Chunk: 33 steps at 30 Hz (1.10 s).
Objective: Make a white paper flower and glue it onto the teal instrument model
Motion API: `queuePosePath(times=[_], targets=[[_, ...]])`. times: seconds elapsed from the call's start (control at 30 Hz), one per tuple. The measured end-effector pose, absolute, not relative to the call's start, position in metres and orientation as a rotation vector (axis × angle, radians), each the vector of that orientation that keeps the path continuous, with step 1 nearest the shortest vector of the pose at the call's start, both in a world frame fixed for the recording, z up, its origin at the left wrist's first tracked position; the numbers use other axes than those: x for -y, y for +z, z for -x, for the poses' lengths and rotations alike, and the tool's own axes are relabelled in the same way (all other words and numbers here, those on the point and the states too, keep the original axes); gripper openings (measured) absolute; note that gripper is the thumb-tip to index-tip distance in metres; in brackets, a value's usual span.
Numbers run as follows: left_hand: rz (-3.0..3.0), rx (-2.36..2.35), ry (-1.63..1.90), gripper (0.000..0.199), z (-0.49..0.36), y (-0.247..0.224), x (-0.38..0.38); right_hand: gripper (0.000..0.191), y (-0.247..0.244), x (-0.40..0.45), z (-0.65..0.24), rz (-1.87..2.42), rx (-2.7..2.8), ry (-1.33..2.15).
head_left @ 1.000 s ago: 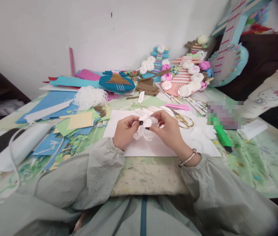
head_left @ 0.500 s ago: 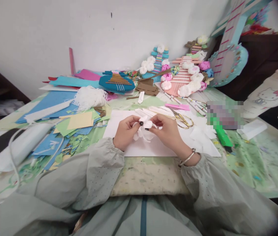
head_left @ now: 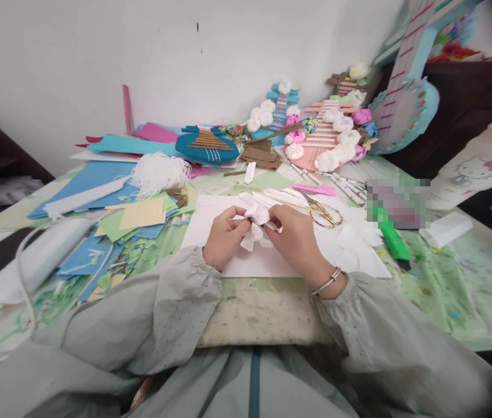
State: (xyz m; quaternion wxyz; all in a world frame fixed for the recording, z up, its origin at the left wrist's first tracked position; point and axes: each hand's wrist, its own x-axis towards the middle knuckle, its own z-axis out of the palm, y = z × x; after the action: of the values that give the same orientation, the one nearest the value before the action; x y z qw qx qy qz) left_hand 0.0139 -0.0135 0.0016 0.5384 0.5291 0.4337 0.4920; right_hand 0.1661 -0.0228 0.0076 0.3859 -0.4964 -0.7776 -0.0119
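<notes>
Between my two hands is a white paper flower [head_left: 256, 216] with crumpled, ruffled petals, held above a white sheet of paper [head_left: 211, 203]. My left hand [head_left: 225, 237] pinches it from the left near its base. From the right, my right hand [head_left: 293, 235] grips its petals with thumb and fingertips; a silver bangle [head_left: 328, 282] circles that wrist. Folded white paper strips [head_left: 267, 197] lie just behind the flower. Gold-handled scissors [head_left: 326, 213] rest on the sheet beyond my right hand, and white paper pieces [head_left: 359, 235] spread to the right.
Paper scraps [head_left: 141, 247] and coloured sheets [head_left: 141, 213] cover the left, beside a white cord [head_left: 22, 273] and white yarn [head_left: 159, 176]. Markers [head_left: 346, 187], a green utility knife [head_left: 396, 239] and a tumbler [head_left: 476, 165] stand or lie right. Decorated paper instruments [head_left: 328, 136] line the wall.
The flower has turned in my fingers, and its lower petals now hang differently. My right hand has shifted slightly, its wrist moving a little left and down. Nothing else has visibly moved.
</notes>
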Motion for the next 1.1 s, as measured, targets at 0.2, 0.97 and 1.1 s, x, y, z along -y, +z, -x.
queuePosePath(times=[0.2, 0.97, 1.1], targets=[[-1.139, -0.958, 1.216, 0.020, -0.016, 0.001, 0.012, 0.012, 0.010, 0.023, -0.163, 1.185, 1.954, 0.011], [-1.224, -0.821, 1.223, 0.022, -0.012, -0.001, 0.011, 0.008, 0.006, 0.010, -0.173, 1.330, 1.651, 0.784], [-1.191, -0.788, 1.212, 0.024, -0.012, -0.001, 0.011, 0.009, 0.005, 0.010, -0.171, 1.284, 1.572, 0.902]])
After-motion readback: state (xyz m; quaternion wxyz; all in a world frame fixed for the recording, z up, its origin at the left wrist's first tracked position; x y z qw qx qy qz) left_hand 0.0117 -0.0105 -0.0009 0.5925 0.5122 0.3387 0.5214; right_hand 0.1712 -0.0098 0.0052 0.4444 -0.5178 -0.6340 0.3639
